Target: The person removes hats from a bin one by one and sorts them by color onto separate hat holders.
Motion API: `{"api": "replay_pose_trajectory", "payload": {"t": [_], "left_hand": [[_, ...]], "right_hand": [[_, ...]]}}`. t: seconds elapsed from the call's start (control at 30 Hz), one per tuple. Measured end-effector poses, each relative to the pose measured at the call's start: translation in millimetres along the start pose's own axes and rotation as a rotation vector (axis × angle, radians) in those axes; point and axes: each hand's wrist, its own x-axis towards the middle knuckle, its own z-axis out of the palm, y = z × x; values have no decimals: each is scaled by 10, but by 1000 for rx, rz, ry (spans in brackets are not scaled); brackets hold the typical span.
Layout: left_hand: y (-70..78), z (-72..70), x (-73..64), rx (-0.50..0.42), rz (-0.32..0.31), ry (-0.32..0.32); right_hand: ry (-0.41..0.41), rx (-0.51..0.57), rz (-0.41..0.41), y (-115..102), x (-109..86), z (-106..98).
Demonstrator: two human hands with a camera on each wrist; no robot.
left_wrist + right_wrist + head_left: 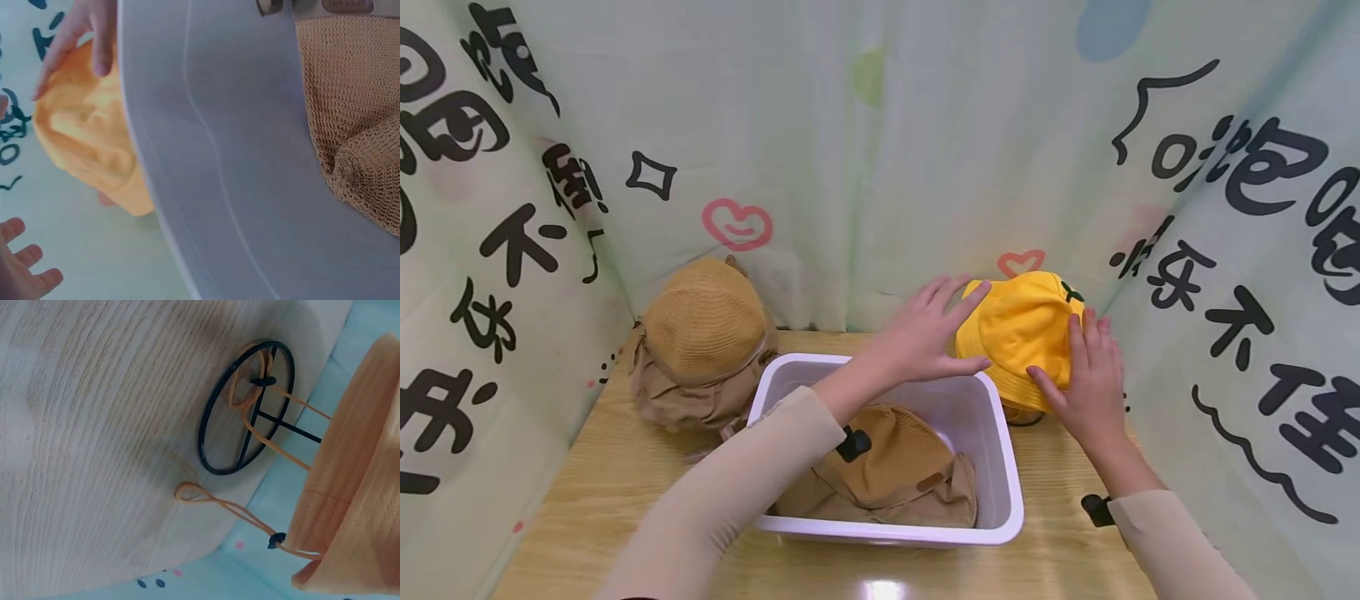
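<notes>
A yellow bucket hat [1018,333] with a green sprout sits on a black wire stand [204,434] at the right. My right hand [1093,379] rests on the hat's right side, fingers extended. My left hand [936,333] hovers by the hat's left side with spread fingers, above the far corner of the white tub [1011,500]. In the left wrist view its fingertips [28,256] show apart from the yellow hat [94,137]. Orange cords with black toggles hang from the brim [350,512] in the right wrist view. Inside the tub lies a tan straw hat [891,454] with a brown cloth brim.
Another straw hat [703,321] with a ruffled brown cloth brim stands raised at the left back. Printed fabric curtains [812,167] close off the back and both sides of the wooden table [1060,517]. The tub's walls rise between the two raised hats.
</notes>
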Motion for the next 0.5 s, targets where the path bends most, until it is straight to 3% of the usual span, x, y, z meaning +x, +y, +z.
{"api": "replay_pose_trajectory", "payload": {"t": [0.27,0.5], "left_hand": [[28,335,397,-11,42,-118],[128,570,629,119,111,-199]], "right_hand": [[-25,-6,10,20,21,14],[-31,-4,10,65,7,85]]}}
